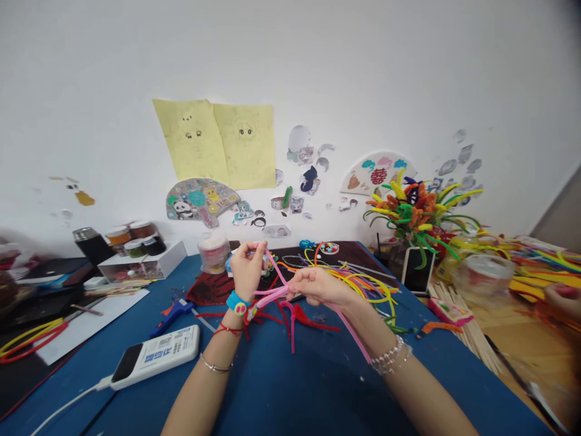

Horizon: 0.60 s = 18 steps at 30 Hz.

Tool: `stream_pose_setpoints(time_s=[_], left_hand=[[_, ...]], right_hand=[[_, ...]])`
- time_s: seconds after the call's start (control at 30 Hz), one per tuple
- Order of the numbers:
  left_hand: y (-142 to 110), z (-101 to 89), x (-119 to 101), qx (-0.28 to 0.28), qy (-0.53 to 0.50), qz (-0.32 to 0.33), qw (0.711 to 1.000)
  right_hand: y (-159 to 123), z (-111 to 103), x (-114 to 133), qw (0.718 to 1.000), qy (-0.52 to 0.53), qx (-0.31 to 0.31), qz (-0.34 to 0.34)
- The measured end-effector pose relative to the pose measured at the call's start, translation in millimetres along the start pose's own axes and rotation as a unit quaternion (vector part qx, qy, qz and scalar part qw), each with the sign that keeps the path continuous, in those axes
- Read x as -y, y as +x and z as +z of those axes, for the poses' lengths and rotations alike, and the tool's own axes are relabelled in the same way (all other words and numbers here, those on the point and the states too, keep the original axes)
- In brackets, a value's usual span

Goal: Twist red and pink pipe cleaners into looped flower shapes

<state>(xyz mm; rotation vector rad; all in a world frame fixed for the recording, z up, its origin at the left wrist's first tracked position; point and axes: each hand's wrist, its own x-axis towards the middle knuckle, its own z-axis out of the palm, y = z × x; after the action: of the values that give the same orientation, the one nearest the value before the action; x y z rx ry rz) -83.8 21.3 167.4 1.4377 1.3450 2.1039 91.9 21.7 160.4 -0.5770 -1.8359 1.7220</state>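
Above the blue table, my left hand [247, 269] is closed in a pinch on a pink pipe cleaner [278, 269]. That strand runs down to my right hand [318, 286], whose fingers pinch a bundle of pink pipe cleaners. From the bundle, one long end trails down along my right forearm, and a bent piece [293, 330] hangs below. Red pipe cleaners [313, 321] spread on the table beneath both hands. Behind my right hand lies a pile of yellow, orange and purple pipe cleaners [372, 284]. My left wrist partly hides what lies behind it.
A white power bank [157, 356] with a cable and a blue glue gun [172, 316] lie to the left. A pipe-cleaner bouquet [415, 212] stands back right beside a phone [416, 270]. Wooden sticks [472, 327] lie at the right edge. Another person's hand [563, 303] shows far right.
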Motion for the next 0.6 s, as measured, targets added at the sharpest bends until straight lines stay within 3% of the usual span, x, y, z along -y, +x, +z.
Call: stream_pose_setpoints(time_s=[0.13,0.23,0.3,0.37,0.47,0.6], left_hand=[[-0.2,3.2,9.9,-0.007,0.043,0.012,0.999],[-6.1,9.6,12.5,-0.026,0.126,0.109,0.986],[-13.1,14.1,7.7,0.018,0.162,0.198,0.967],[-20.5,17.1,-2.0,0.126,0.148,0.242,0.951],[-28.1,17.4,-18.5,0.279,0.061,0.196,0.938],[-27.7,14.4,-29.4,0.324,-0.028,0.096,0.941]], right_hand=[[-1.2,2.2,-0.3,0.998,0.063,0.023,-0.003],[-0.7,2.1,-0.3,0.987,0.16,0.015,-0.026],[-0.1,-0.4,-0.4,0.973,0.226,-0.002,-0.046],[0.3,-4.4,-0.9,0.959,0.276,-0.019,-0.056],[0.4,-10.6,-2.8,0.948,0.314,-0.017,-0.041],[-1.0,-12.4,-3.9,0.953,0.301,0.007,-0.015]])
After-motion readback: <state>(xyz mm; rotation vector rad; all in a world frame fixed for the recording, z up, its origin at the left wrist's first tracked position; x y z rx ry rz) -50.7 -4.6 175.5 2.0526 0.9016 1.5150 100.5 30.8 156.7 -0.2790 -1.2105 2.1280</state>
